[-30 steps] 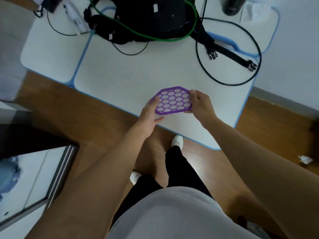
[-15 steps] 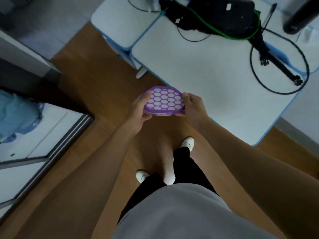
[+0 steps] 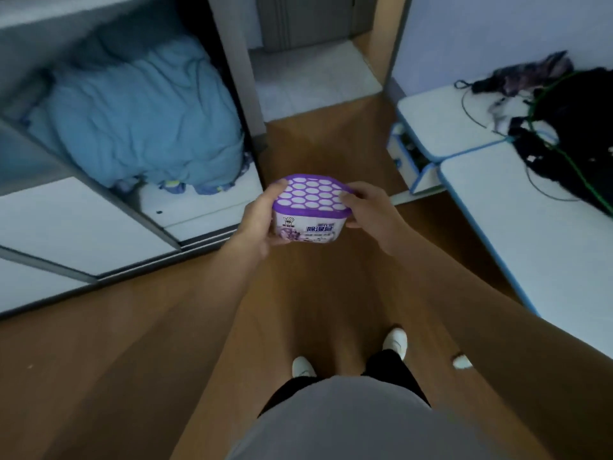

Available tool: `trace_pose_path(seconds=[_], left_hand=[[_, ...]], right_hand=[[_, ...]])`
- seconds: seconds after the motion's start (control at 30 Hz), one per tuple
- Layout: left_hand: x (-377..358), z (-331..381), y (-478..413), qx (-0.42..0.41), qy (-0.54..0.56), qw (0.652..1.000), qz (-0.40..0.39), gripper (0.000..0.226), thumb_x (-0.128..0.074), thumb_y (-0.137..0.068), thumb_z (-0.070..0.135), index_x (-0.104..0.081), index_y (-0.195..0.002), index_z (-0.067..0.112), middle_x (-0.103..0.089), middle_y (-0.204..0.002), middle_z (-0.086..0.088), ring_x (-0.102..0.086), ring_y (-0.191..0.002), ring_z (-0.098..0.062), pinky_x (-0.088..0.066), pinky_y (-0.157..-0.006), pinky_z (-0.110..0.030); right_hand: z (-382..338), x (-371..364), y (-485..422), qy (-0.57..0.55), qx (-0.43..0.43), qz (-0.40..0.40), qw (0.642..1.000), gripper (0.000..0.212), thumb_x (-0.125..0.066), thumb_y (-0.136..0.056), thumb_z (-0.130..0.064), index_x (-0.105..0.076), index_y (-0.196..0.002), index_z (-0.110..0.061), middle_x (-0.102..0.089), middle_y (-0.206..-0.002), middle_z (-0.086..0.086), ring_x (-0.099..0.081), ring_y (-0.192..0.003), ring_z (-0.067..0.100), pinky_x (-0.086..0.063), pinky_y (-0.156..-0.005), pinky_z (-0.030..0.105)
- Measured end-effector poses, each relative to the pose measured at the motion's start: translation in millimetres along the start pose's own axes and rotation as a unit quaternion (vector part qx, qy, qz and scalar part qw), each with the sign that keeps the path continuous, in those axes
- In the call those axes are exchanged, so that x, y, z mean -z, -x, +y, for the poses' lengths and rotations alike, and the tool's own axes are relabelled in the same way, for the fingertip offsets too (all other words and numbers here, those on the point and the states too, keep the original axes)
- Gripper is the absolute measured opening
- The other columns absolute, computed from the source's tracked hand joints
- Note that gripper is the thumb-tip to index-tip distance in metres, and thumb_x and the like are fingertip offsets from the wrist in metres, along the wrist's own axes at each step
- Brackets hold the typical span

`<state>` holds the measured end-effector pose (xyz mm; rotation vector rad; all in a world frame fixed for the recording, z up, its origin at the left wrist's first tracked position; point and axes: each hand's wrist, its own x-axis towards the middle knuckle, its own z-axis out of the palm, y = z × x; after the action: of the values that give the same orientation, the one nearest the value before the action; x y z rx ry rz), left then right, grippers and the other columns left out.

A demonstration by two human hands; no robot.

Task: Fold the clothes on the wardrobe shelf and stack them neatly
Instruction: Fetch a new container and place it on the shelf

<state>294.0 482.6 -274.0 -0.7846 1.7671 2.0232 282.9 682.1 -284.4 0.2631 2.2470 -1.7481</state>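
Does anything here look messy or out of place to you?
Yes. A blue fabric heap lies crumpled, unfolded, on the wardrobe shelf. Black straps and cables sprawl tangled across the white table. A small white scrap lies on the floor. The left hand and right hand grip a purple-lidded box, not clothes.

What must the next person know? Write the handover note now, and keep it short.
Left hand: grips the left side of the purple-lidded box, held above the floor.
Right hand: grips the box's right side at the lid.
Blue fabric heap: crumpled on the wardrobe shelf, unfolded.
Done: no folding visible.
Left: probably set the box down, then fold the heap and stack it neatly.
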Motion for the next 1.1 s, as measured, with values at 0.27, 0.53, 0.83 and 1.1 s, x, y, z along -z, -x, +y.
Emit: trace_pose_path(seconds=[0.27,0.53,0.83,1.1], left_hand=[[110.9,83.5,6.0,-0.066,0.051,0.995,0.049,0.039,-0.063,-0.082,0.061,-0.070,-0.093,0.025,-0.077,-0.076,0.004,-0.071,-0.088,-0.025,-0.059,-0.057,-0.034],[192.9,167.0,-34.8,-0.126,0.057,0.986,0.092,0.054,-0.057,-0.072,0.075,-0.071,-0.095,0.029,-0.078,-0.090,0.001,-0.071,-0.087,-0.023,-0.057,-0.055,-0.032],[267.1,289.2,-96.8,-0.181,0.021,0.973,0.140,0.053,-0.054,-0.066,0.083,-0.077,-0.074,0.036,-0.078,-0.084,0.000,-0.076,-0.070,-0.017,-0.059,-0.057,-0.035],[307.9,387.3,-139.2,-0.242,-0.007,0.957,0.162,0.051,-0.051,-0.070,0.076,-0.077,-0.077,0.034,-0.078,-0.081,-0.003,-0.075,-0.066,-0.019,-0.057,-0.055,-0.033]], right_hand=[[-117.7,-97.3,-29.0,0.066,0.172,-0.124,0.975,0.038,-0.068,-0.093,-0.034,-0.054,-0.126,-0.025,-0.066,-0.114,-0.005,-0.069,-0.092,0.001,-0.054,-0.065,0.013],[-208.9,-172.9,-105.9,0.150,0.282,-0.228,0.920,0.072,-0.086,-0.074,-0.029,-0.045,-0.132,-0.023,-0.063,-0.122,-0.009,-0.065,-0.109,0.010,-0.059,-0.086,0.030],[-320.3,-245.8,-220.0,0.161,0.348,-0.219,0.897,0.069,-0.088,-0.073,-0.034,-0.053,-0.130,-0.019,-0.067,-0.115,-0.006,-0.067,-0.098,0.003,-0.058,-0.077,0.022],[-410.2,-281.7,-284.5,0.217,0.397,-0.184,0.873,0.065,-0.087,-0.070,-0.043,-0.053,-0.123,-0.028,-0.065,-0.106,-0.021,-0.064,-0.093,-0.010,-0.053,-0.073,0.010]])
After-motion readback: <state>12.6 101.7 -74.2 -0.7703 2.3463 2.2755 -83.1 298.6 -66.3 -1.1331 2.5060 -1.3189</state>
